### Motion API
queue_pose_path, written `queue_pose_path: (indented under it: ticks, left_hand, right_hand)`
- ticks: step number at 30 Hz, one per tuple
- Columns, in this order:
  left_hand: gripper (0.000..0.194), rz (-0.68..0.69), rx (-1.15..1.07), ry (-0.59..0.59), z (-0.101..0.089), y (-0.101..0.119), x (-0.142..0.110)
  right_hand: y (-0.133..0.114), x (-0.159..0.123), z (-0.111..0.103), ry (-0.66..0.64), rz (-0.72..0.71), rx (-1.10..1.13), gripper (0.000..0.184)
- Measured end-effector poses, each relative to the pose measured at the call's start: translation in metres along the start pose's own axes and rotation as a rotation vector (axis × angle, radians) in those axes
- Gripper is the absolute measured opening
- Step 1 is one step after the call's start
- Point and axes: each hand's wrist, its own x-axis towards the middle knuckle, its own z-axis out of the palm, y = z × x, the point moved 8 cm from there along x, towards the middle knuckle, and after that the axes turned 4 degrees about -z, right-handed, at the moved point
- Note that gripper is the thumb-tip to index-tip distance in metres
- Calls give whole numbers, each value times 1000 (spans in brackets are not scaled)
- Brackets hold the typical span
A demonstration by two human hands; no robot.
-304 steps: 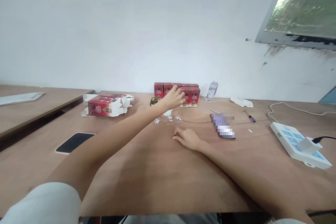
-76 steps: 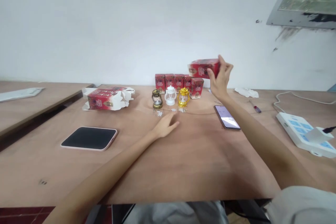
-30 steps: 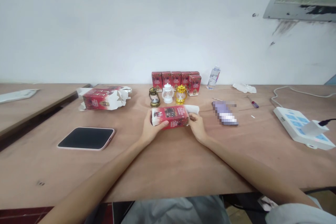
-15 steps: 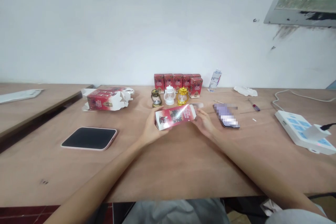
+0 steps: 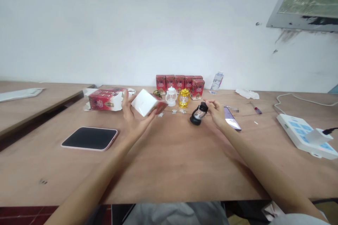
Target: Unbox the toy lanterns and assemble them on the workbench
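Wooden table (image 5: 169, 161): left hand (image 5: 133, 121) grips the emptied box (image 5: 148, 103); right hand (image 5: 216, 112) pinches a black lantern (image 5: 198, 114) beside it, just freed.

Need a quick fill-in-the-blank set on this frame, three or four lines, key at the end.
1. The left hand holds a small ____ showing its white side.
2. The right hand holds a ____ lantern.
3. The gold lantern stands right of a ____ lantern.
4. The tablet lies on the table with its screen ____.

Missing words: box; black; white; dark
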Motion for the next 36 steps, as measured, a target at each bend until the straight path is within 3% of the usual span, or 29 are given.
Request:
queue_pose_path:
  ticks: [5,10,13,16,21,26,28,32,36]
  left_hand:
    - [103,142,49,-97,7,15,-12]
    - [87,341,213,-137,22,27,-29]
    - [78,486,313,-186,35,40,-43]
    - [67,524,380,-254,46,43,-56]
    - [48,484,444,-377,55,30,-70]
    - [42,394,409,-469,59,25,-69]
    - [42,359,378,-467,59,26,-67]
    - [42,325,361,-459,58,24,-65]
    - [35,253,310,-561,61,15,-67]
  right_hand:
    - [-19,-12,22,-147,-147,-240,26]
    - [-61,-46,30,-7,-556,-656,27]
    - [-64,-77,59,-182,-649,-675,25]
    - [-52,-104,86,-369,-612,-608,31]
    - [-34,-119,102,-478,-454,-408,37]
    - [-16,-108,95,-447,-150,-175,19]
    - [-13,-104,91,-402,-87,-134,21]
    - [-15,-104,96,-457,-90,-120,31]
    - [-13,-105,94,-437,-110,-159,19]
